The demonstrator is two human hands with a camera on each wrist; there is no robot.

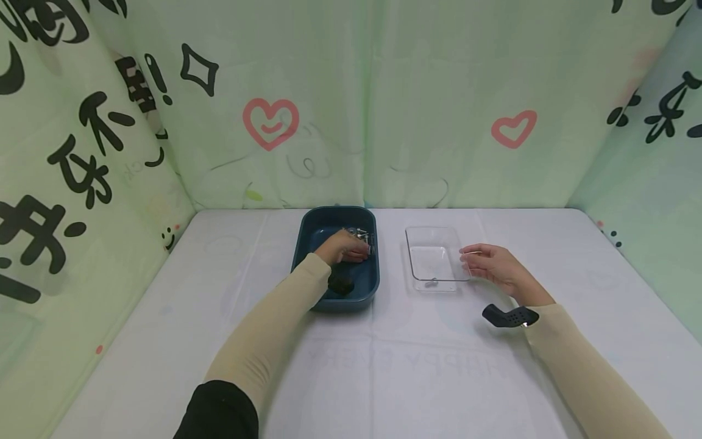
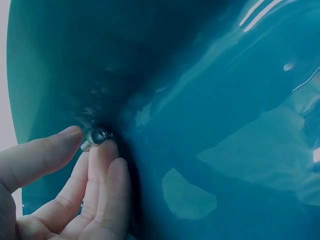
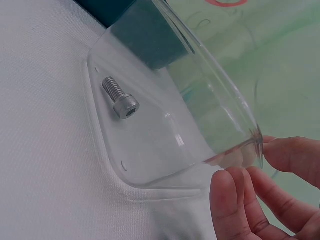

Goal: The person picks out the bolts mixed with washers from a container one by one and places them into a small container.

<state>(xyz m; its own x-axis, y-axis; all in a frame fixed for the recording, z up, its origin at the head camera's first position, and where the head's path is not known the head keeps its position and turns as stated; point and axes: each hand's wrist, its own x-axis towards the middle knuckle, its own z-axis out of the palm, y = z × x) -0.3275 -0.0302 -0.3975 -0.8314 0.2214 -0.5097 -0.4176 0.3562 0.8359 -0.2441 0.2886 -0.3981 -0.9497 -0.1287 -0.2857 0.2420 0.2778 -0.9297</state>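
Inside the dark blue tub [image 1: 334,301], my left hand [image 1: 345,247] reaches down near the right wall. Its thumb and fingers pinch a small metal socket head screw [image 2: 98,136] by the head; the shank is mostly hidden. Several more metal screws [image 1: 359,233] lie just beyond those fingers. My right hand [image 1: 496,268] grips the rim of a clear plastic box [image 3: 150,165] at its right side, thumb on one face of the wall and fingers on the other. One silver socket head screw [image 3: 120,98] lies on the floor of this box.
Both containers stand side by side on a white cloth-covered table [image 1: 373,378], the box to the right of the tub. Green printed curtains [image 1: 373,103] enclose the back and both sides. A dark wrist device [image 1: 510,316] sits beneath the right wrist.
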